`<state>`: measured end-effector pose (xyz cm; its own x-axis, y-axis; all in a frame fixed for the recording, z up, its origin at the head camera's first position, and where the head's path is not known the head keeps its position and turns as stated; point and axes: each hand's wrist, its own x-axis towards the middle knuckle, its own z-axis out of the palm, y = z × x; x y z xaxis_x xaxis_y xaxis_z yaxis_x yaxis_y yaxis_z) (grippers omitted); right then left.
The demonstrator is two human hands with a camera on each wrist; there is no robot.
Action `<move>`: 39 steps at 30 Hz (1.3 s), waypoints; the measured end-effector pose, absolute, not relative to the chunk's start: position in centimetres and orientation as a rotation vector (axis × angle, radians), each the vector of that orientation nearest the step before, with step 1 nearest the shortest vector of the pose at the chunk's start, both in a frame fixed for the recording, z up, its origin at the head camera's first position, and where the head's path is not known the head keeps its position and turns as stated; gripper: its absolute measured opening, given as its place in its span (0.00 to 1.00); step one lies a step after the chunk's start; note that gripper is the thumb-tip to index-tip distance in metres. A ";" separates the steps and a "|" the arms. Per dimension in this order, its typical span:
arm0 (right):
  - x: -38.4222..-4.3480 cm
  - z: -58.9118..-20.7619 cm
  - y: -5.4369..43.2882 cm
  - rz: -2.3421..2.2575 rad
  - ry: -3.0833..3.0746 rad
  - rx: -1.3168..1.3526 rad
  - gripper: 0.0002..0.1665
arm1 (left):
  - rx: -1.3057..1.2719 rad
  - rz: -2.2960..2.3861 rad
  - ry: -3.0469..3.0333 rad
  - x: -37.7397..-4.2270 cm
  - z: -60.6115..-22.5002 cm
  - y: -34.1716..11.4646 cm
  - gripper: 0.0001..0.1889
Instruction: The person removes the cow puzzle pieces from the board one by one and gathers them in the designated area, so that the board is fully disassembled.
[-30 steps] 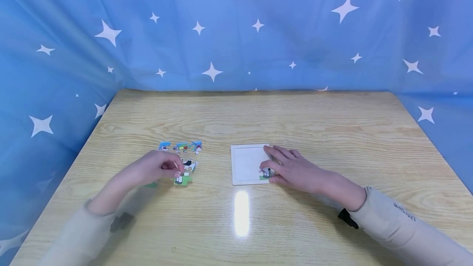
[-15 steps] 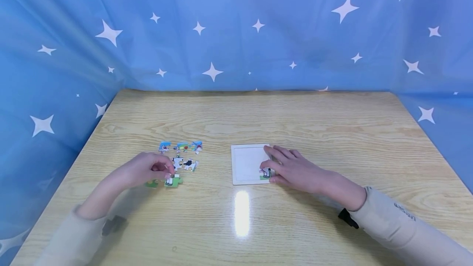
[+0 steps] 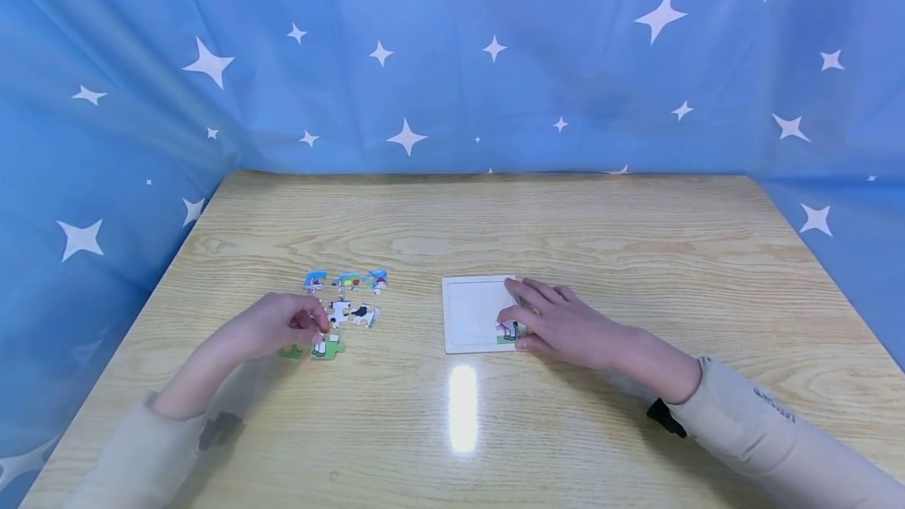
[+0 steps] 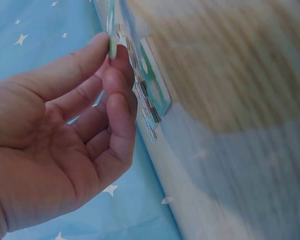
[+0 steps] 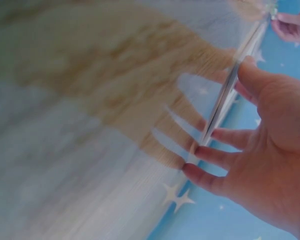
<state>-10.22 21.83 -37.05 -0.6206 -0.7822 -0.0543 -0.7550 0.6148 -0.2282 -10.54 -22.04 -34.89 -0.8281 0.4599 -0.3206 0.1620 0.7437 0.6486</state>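
My left hand (image 3: 276, 327) pinches a jigsaw piece (image 3: 327, 347), green with white legs, between thumb and index finger. In the left wrist view that jigsaw piece (image 4: 111, 35) stands edge-on at the fingertips, over the table. Another green piece (image 3: 291, 351) lies partly behind the hand. My right hand (image 3: 566, 323) rests with spread fingers on the right side of a white puzzle tray (image 3: 470, 305); its fingertips (image 5: 205, 177) reach down beside the tray. One piece (image 3: 507, 331) sits in the tray's near right corner, partly covered by the fingers.
Beyond the left hand lie several loose pieces: a blue-topped one (image 3: 314, 281), a red and green one (image 3: 348, 282), a blue one (image 3: 378, 280) and black-and-white ones (image 3: 364, 315). A blue starred cloth (image 3: 452, 61) hangs behind the wooden table (image 3: 636, 250).
My left hand has moved a little left and toward me with the pinched piece, uncovering the black-and-white pieces. The right hand and tray have stayed in place.
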 end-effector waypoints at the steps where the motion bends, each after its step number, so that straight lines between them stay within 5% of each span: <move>1: -10.2 -37.0 21.8 -0.276 2.688 -1.285 0.19 | 0.472 0.858 2.475 -10.5 -34.9 -22.0 0.05; 22: -10.3 -36.9 21.8 -0.273 2.685 -1.288 0.19 | 0.426 0.755 2.630 -10.5 -34.6 -21.8 0.06; 39: -10.3 -37.0 21.9 -0.268 2.684 -1.273 0.27 | 0.764 0.866 2.599 -10.4 -33.6 -17.2 0.07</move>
